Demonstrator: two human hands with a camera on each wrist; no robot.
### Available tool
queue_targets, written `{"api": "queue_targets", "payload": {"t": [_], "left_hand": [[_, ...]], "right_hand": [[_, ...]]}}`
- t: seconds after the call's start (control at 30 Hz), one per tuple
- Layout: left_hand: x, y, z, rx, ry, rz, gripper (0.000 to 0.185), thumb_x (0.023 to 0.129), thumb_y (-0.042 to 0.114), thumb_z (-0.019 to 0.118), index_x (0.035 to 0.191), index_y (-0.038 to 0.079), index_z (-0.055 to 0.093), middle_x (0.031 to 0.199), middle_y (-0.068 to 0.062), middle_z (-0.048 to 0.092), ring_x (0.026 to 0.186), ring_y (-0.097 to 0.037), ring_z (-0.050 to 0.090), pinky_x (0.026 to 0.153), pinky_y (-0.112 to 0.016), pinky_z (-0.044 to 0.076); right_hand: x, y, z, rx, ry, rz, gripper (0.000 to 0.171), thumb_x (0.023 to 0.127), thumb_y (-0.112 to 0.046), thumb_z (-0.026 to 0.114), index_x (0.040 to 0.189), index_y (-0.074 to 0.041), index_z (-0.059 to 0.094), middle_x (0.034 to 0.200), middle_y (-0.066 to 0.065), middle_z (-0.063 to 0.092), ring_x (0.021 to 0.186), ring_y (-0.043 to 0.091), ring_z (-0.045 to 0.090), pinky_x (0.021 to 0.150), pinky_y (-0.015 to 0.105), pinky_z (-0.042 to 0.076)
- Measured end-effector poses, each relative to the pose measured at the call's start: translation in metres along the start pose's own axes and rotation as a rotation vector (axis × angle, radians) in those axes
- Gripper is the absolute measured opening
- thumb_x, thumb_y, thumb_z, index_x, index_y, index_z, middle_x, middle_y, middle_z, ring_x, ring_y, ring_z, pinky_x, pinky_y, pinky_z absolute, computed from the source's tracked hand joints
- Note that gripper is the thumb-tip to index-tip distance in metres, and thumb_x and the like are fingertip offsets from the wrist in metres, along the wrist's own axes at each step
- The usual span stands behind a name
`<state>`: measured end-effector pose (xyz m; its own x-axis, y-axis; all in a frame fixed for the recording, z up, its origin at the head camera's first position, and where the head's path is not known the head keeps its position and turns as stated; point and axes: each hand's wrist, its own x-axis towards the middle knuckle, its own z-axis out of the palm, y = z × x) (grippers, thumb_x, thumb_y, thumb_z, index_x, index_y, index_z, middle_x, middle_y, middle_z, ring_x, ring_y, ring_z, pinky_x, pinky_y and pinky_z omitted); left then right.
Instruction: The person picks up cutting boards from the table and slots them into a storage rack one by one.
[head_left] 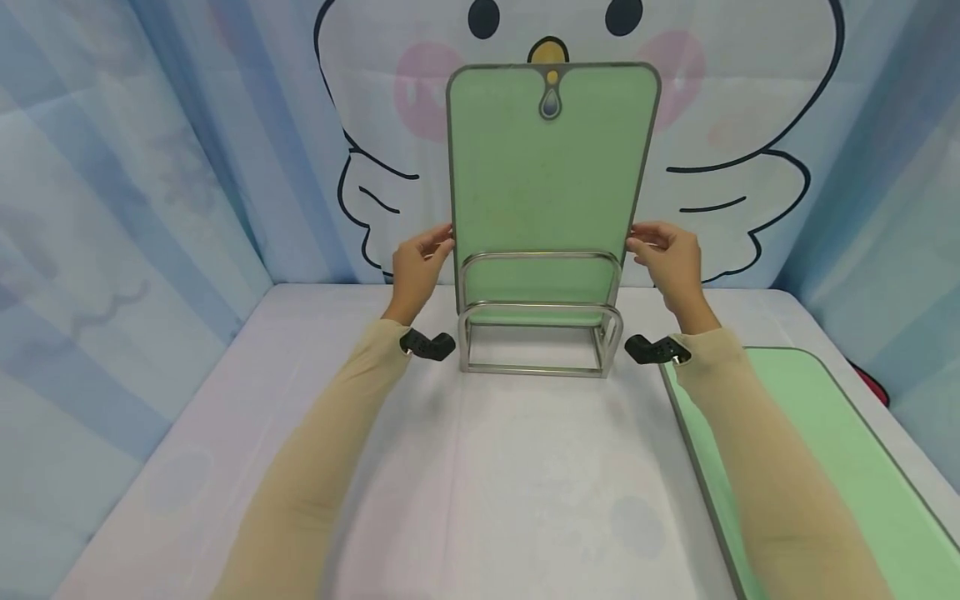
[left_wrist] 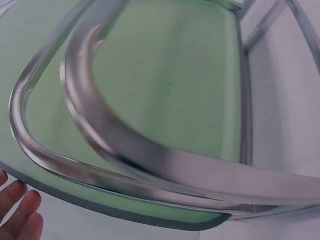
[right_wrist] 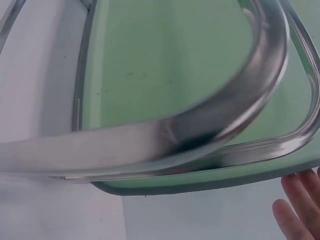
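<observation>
A green cutting board (head_left: 551,175) with a grey rim and a drop-shaped hole at its top stands upright in a metal wire rack (head_left: 536,369). My left hand (head_left: 418,271) is at the board's left edge, its fingertips right at the rim. On the opposite side, the fingertips of my right hand (head_left: 670,260) meet the right edge at about the same height. Both wrist views show extended fingers (left_wrist: 26,210) below the grey rim, beside the rack's curved bars (right_wrist: 220,117). The board's lower part shows behind these bars.
A second green board (head_left: 847,450) lies flat on the white tabletop (head_left: 480,483) at the right, partly under my right forearm. Blue patterned curtains (head_left: 97,208) enclose the table at the back and sides. Something red (head_left: 870,385) lies by the right edge.
</observation>
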<state>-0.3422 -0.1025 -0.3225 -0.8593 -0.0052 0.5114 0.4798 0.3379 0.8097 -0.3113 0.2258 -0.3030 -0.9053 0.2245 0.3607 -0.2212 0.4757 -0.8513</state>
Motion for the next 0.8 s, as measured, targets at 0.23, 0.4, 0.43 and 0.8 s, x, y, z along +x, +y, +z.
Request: {"api": "queue_targets", "payload": {"t": [0.23, 0.4, 0.43, 0.8], "left_hand": [[-0.021, 0.002, 0.001, 0.145, -0.026, 0.089, 0.038, 0.096, 0.011, 0.053, 0.132, 0.0, 0.052, 0.127, -0.016, 0.06, 0.115, -0.028, 0.058, 0.099, -0.035, 0.047], [-0.036, 0.002, 0.002, 0.211, -0.036, 0.15, 0.043, 0.095, 0.011, 0.054, 0.136, 0.0, 0.048, 0.132, -0.017, 0.056, 0.124, -0.028, 0.052, 0.105, -0.038, 0.041], [-0.04, 0.003, 0.002, 0.215, -0.039, 0.152, 0.044, 0.095, 0.011, 0.055, 0.136, 0.0, 0.047, 0.133, -0.017, 0.055, 0.125, -0.028, 0.05, 0.106, -0.039, 0.04], [-0.079, 0.02, 0.018, 0.376, -0.091, 0.259, 0.056, 0.091, 0.014, 0.06, 0.14, -0.003, 0.04, 0.141, -0.02, 0.045, 0.133, -0.032, 0.042, 0.11, -0.042, 0.036]], "right_hand": [[-0.015, 0.001, 0.003, -0.18, -0.01, -0.115, 0.036, 0.094, -0.016, 0.057, 0.126, 0.002, 0.056, 0.125, 0.02, 0.06, 0.115, 0.032, 0.06, 0.097, 0.041, 0.048], [-0.027, 0.001, 0.003, -0.226, -0.031, -0.163, 0.042, 0.094, -0.016, 0.058, 0.131, 0.002, 0.051, 0.127, 0.023, 0.058, 0.118, 0.036, 0.056, 0.099, 0.046, 0.046], [-0.029, 0.001, 0.003, -0.235, -0.036, -0.169, 0.043, 0.094, -0.016, 0.058, 0.132, 0.002, 0.05, 0.127, 0.023, 0.057, 0.119, 0.036, 0.055, 0.099, 0.046, 0.045], [-0.054, -0.001, -0.006, -0.343, -0.101, -0.279, 0.054, 0.091, -0.012, 0.061, 0.139, 0.001, 0.041, 0.138, 0.022, 0.048, 0.126, 0.039, 0.047, 0.103, 0.052, 0.039]]}}
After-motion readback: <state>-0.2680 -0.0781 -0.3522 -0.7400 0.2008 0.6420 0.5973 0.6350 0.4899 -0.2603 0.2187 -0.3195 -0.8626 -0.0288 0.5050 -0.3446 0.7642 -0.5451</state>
